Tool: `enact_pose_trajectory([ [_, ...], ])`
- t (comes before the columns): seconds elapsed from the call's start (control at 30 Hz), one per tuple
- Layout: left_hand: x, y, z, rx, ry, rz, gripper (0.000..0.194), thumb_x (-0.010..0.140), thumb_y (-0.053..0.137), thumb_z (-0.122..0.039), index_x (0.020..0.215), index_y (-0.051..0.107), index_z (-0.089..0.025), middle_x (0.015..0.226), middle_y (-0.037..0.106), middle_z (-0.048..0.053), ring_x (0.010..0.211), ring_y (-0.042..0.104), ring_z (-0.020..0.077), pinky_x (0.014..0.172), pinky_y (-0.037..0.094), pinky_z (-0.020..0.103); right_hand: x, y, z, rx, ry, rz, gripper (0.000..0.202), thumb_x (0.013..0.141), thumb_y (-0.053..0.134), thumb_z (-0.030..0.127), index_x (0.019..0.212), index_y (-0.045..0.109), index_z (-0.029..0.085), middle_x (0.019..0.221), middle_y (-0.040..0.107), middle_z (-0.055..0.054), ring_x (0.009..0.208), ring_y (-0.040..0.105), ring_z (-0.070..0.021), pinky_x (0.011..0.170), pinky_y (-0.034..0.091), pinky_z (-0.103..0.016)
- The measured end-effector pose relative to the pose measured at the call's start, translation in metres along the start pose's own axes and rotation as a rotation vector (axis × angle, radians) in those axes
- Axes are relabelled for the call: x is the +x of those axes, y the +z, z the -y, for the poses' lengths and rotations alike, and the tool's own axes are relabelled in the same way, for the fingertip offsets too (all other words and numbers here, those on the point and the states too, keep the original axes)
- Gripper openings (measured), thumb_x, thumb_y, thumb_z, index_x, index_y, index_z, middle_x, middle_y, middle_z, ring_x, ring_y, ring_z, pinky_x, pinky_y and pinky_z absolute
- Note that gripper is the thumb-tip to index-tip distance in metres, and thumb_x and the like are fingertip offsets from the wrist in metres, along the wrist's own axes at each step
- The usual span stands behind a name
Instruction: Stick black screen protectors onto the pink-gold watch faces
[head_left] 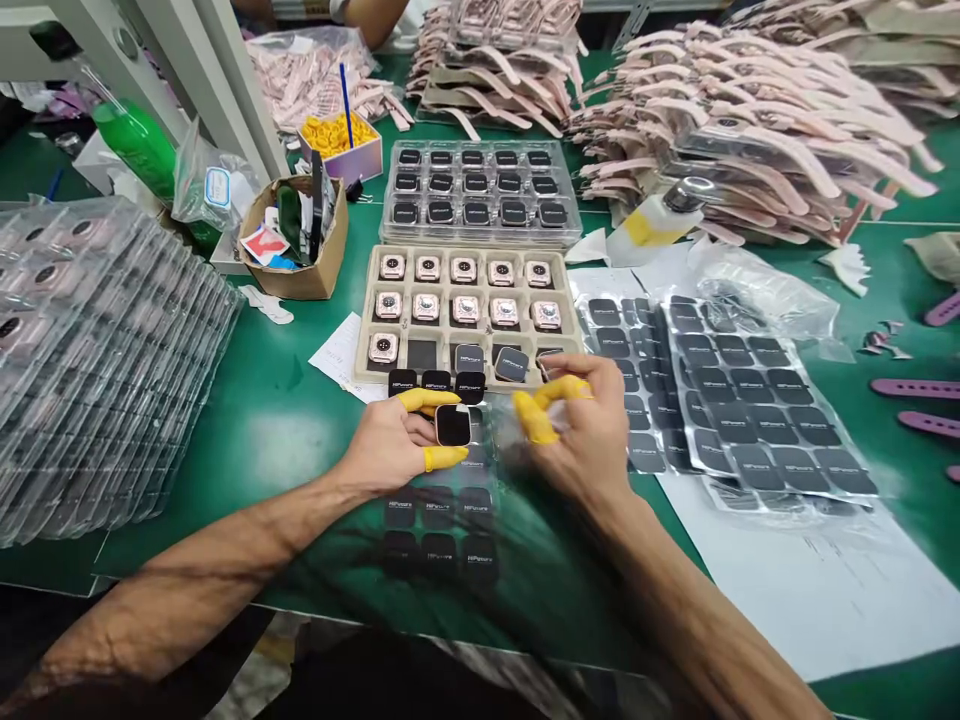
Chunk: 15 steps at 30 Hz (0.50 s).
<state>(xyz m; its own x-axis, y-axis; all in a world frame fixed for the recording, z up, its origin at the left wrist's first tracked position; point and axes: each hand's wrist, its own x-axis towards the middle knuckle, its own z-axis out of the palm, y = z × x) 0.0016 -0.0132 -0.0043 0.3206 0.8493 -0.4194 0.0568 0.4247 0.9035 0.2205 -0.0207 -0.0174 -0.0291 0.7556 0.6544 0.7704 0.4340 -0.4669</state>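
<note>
My left hand [390, 440], with yellow finger cots on its thumb and finger, grips a square smartwatch body [453, 426] by its edges, dark screen facing up. To its right is my right hand [581, 425], also in yellow finger cots, its thumb and index finger curled together. Motion blurs it, and a faint clear smear beside the fingertips cannot be made out. Beneath the hands lies a clear sheet of black printed square stickers [437, 508]. Just beyond, a beige compartment tray [365, 335] holds several watch bodies, some back up and some with dark faces up.
Behind stands a clear tray [480, 235] of dark-faced watches. More sticker sheets [750, 400] lie right, near a bottle [652, 225] and piles of pink straps [750, 130]. Left are stacked clear trays [112, 370], a cardboard box [319, 265] and a box of yellow finger cots [364, 160].
</note>
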Motion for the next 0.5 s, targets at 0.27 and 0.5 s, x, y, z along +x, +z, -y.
enact_pose_trajectory([
  [0.27,0.001,-0.003,0.001,-0.017,0.021,0.081,0.075,0.053,0.099,-0.017,0.125,0.075,-0.018,0.07,0.074,-0.003,0.065,0.071,0.0138,0.068,0.058,0.024,0.002,0.005,0.022,0.24,-0.202,0.213,0.009,0.098,0.069,0.022,0.098,0.061,0.026,0.091,0.072,-0.002,0.083,0.06,-0.02,0.073,0.049,-0.037],
  [0.5,0.003,-0.004,0.0,0.057,0.055,0.07,0.069,0.055,0.098,-0.02,0.12,0.076,-0.016,0.072,0.075,-0.002,0.065,0.069,0.0134,0.067,0.058,0.024,0.005,0.016,0.014,0.193,-0.13,0.321,0.005,0.099,0.068,0.027,0.097,0.071,0.024,0.09,0.067,-0.004,0.085,0.057,-0.0202,0.076,0.044,-0.038],
])
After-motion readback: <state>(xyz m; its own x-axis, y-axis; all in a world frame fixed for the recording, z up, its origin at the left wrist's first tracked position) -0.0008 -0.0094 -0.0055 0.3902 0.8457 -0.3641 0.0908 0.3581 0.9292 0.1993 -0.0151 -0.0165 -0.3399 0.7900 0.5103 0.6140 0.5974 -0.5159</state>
